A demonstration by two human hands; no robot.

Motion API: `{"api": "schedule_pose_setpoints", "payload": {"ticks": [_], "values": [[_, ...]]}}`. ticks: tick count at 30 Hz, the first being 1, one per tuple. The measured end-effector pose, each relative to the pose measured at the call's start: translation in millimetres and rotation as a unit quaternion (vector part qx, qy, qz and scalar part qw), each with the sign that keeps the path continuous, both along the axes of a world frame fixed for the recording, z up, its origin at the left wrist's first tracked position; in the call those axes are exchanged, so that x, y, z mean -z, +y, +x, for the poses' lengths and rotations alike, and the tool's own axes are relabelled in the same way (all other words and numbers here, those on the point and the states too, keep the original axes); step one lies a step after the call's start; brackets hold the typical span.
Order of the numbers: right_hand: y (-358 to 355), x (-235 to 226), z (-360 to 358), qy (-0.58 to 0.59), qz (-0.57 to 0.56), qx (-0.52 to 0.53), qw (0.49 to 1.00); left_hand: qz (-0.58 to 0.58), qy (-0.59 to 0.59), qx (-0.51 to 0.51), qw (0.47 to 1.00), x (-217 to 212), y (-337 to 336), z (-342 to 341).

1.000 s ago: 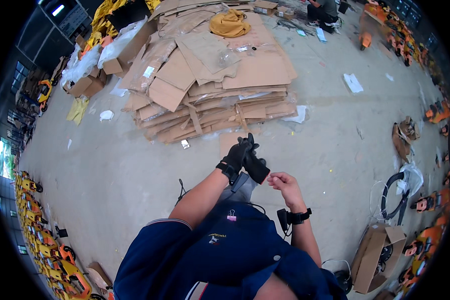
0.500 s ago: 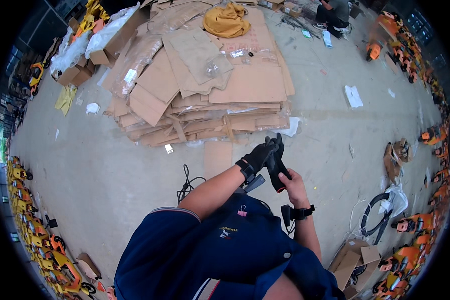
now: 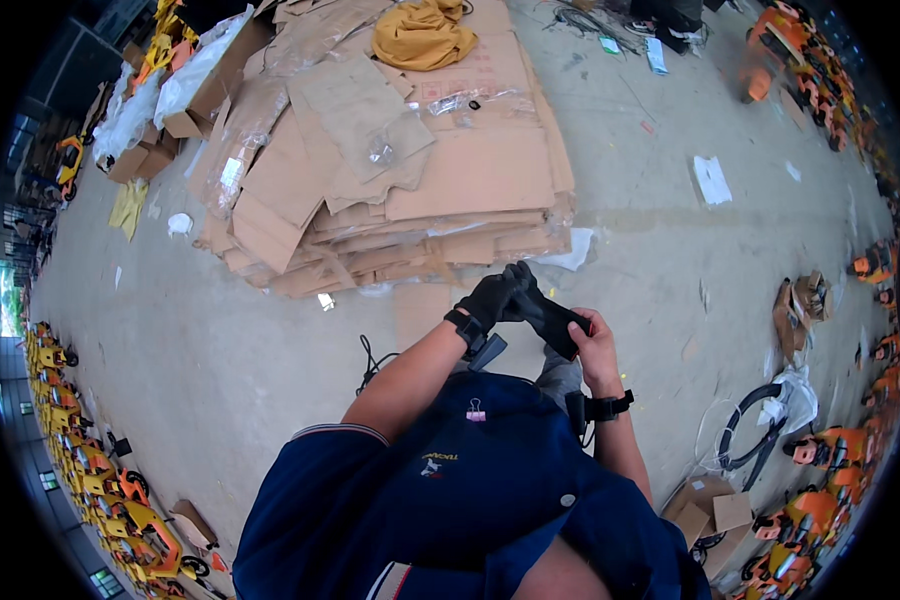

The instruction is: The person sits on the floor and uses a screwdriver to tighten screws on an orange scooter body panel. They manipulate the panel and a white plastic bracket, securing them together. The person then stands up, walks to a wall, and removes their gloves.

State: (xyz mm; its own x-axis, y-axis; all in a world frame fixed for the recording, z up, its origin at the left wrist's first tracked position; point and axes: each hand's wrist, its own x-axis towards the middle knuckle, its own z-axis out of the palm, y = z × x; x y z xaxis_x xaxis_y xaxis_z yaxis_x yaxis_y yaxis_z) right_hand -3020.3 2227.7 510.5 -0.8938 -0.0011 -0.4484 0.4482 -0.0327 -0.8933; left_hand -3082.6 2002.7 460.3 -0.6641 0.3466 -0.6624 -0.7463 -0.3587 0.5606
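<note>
A black work glove (image 3: 551, 322) with a red-edged cuff is stretched between my two hands, in front of my body. My left hand (image 3: 488, 300) wears a matching black glove and is closed on the finger end of the loose one. Bare, my right hand (image 3: 598, 350) pinches the cuff, thumb on top. Each wrist carries a black strap with a small dark device; the right strap (image 3: 606, 407) sits just below the hand.
Ahead lies a broad stack of flattened cardboard (image 3: 480, 175) with a yellow cloth bundle (image 3: 425, 35) on it. Black cable (image 3: 370, 365) lies left of my hands. An opened box (image 3: 708, 510) stands at right. Rows of yellow scooters (image 3: 85, 470) and orange scooters (image 3: 820, 450) line both sides.
The loose glove has swung from hanging steeply to a flatter slant, its cuff drawn right and up by my right hand. My left hand has shifted slightly left, still gripping it.
</note>
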Motion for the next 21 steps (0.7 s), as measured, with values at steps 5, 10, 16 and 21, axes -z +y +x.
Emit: {"api": "schedule_pose_setpoints", "payload": {"ticks": [5, 10, 16, 21], "values": [[89.3, 27.0, -47.9, -0.041, -0.021, 0.058, 0.997, -0.074, 0.012, 0.070, 0.995, 23.1, 60.6, -49.0], [234.4, 30.5, -85.2, -0.057, -0.023, 0.137, 0.989, -0.039, -0.017, 0.094, 0.995, 16.9, 212.6, -124.8], [384.1, -29.3, -111.8, -0.037, -0.024, 0.243, 0.969, 0.073, 0.026, 0.281, 0.956, -30.5, 440.9, -178.8], [504.0, -19.3, -118.4, -0.039, -0.062, 0.313, 0.947, 0.194, -0.004, 0.388, 0.901, -47.9, 604.7, -205.7]]}}
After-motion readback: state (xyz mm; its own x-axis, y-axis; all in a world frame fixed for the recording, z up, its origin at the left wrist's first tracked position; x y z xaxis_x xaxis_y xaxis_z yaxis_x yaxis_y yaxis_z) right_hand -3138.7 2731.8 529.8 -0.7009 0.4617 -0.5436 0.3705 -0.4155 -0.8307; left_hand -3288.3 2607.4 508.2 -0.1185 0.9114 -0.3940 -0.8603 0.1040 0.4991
